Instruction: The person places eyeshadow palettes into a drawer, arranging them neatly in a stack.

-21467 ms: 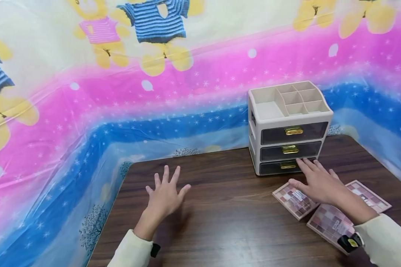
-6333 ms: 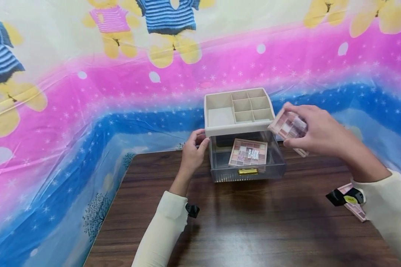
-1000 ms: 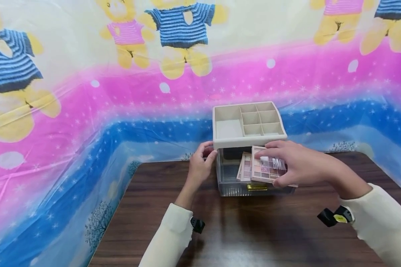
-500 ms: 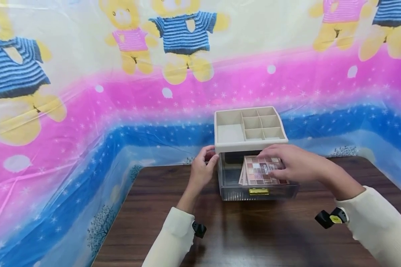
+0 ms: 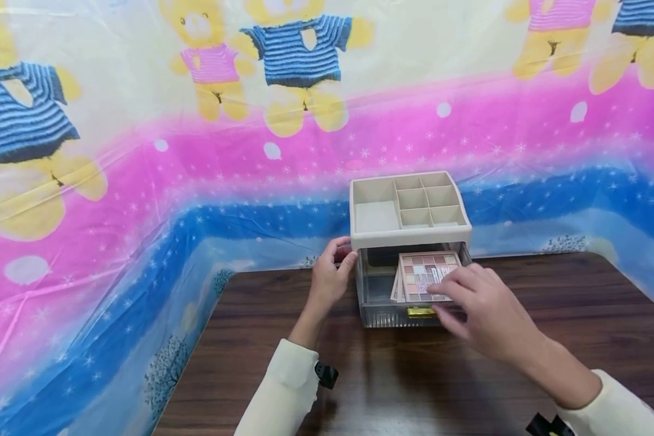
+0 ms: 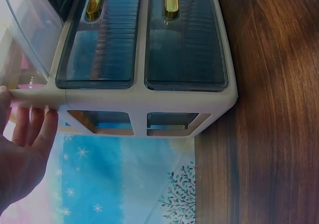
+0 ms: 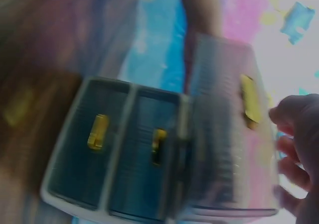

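Note:
A cream organizer (image 5: pixel 409 229) stands at the table's far edge with its top clear drawer (image 5: pixel 376 290) pulled out. Several eyeshadow palettes (image 5: pixel 422 272) lie stacked inside the drawer. My left hand (image 5: pixel 329 275) grips the organizer's left upper corner; in the left wrist view the left hand (image 6: pixel 27 144) has its thumb and fingers on the organizer's cream frame (image 6: pixel 149 97). My right hand (image 5: pixel 452 300) hovers at the drawer's front by its gold handle (image 5: pixel 416 312), fingers loosely bent and holding nothing. The right wrist view is blurred, showing the drawer (image 7: pixel 219 134) and my right hand (image 7: pixel 296 144).
The dark wooden table (image 5: pixel 403 387) stretches toward me in front of the organizer. A plastic sheet with teddy bears (image 5: pixel 142 181) hangs behind and to both sides. The two lower drawers (image 6: pixel 99 45) are closed.
My right hand has let go of the palette now lying in the drawer and drawn back to the drawer's front. My left hand stays on the organizer.

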Demonstrator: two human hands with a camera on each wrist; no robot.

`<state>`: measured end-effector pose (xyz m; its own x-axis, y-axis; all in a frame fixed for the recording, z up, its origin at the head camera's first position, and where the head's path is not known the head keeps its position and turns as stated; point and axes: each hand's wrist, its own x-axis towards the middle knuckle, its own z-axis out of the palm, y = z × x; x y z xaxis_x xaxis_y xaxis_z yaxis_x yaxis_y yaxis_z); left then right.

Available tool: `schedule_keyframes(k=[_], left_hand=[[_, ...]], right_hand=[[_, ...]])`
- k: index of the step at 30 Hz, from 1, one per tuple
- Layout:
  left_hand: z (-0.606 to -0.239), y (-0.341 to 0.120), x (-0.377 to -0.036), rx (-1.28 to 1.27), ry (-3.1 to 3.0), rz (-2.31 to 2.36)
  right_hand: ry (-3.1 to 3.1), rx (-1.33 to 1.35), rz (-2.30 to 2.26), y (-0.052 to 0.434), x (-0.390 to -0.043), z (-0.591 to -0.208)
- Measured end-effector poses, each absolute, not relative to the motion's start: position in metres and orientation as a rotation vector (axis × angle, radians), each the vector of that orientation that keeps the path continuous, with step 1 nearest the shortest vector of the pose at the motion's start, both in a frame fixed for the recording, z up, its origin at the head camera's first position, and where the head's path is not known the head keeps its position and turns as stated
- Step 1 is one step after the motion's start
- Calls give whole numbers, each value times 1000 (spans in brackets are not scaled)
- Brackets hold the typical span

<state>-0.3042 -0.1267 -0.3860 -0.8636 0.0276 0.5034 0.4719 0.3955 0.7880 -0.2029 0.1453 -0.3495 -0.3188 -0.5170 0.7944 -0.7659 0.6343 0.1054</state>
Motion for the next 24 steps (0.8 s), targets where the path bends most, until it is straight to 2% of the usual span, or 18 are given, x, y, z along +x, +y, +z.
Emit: schedule_keyframes(k=[10, 24], left_hand=[[-386, -127, -305, -437, -2228, -1469], [-386, -128, -306, -446, -2221, -1473]], right_hand=[[-1544, 1016, 258, 125, -196, -374], [-1494, 879, 257, 117, -196, -388]])
